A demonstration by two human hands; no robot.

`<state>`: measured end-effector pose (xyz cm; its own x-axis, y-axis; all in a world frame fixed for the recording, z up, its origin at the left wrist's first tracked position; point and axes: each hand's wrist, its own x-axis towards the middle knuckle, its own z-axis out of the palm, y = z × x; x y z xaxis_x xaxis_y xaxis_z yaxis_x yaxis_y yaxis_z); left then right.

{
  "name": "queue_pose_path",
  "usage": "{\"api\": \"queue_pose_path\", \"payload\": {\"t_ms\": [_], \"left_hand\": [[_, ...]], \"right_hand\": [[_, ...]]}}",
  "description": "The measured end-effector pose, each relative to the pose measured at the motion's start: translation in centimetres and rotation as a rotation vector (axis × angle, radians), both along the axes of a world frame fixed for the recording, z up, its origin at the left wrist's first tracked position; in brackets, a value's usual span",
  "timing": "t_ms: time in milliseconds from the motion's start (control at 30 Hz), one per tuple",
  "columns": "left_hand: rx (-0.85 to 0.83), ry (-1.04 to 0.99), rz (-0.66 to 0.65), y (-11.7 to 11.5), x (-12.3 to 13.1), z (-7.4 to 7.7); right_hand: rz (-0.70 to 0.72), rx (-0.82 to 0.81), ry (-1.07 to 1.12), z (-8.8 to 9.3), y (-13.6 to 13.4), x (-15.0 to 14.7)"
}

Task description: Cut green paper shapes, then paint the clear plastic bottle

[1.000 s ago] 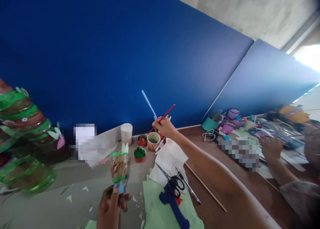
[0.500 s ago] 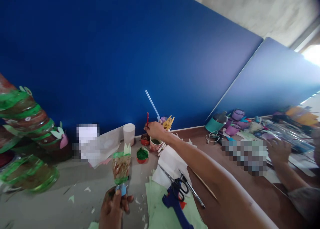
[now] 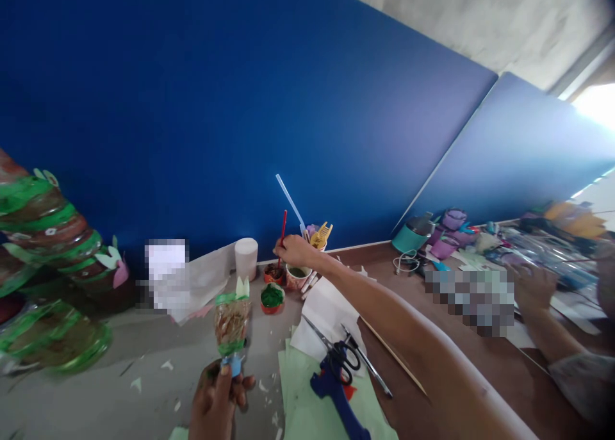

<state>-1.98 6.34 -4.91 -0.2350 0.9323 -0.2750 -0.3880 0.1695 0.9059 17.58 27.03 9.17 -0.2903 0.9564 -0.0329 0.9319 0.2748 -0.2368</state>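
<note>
My left hand [image 3: 220, 389] grips the blue cap of a small cut plastic bottle [image 3: 232, 325], painted brown with green bands, its cap end down. Pale leaf shapes stick up from its top edge. My right hand [image 3: 294, 252] is closed round a thin red paintbrush [image 3: 283, 232], held upright over a small red cup of brown paint [image 3: 273, 272]; the brush's lower end is down at the cup. Just in front stands a cup of green paint [image 3: 271, 297]. A paper cup with murky liquid [image 3: 298, 273] is below my right wrist.
Scissors [image 3: 339, 357], a blue glue gun [image 3: 339, 395] and a pen [image 3: 369, 366] lie on green and white paper. A painted bottle tower [image 3: 62, 235] stands left. A white cylinder [image 3: 246, 257] stands at the blue partition. Another person's hand [image 3: 533, 289] is at right.
My right hand has lowered slightly to the left, and the brush's lower end now shows down at the brown paint cup. My left hand has barely moved. The view has shifted slightly.
</note>
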Motion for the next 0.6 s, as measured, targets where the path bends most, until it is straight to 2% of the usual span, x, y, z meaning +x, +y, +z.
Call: {"api": "queue_pose_path", "payload": {"t_ms": [333,600], "left_hand": [[-0.014,0.022,-0.005,0.1,0.1,0.6],[0.023,0.022,0.006,-0.1,0.2,1.1]], "right_hand": [[0.142,-0.039,-0.007,-0.6,-0.1,-0.9],[0.135,-0.016,-0.025,0.5,0.5,-0.4]]}}
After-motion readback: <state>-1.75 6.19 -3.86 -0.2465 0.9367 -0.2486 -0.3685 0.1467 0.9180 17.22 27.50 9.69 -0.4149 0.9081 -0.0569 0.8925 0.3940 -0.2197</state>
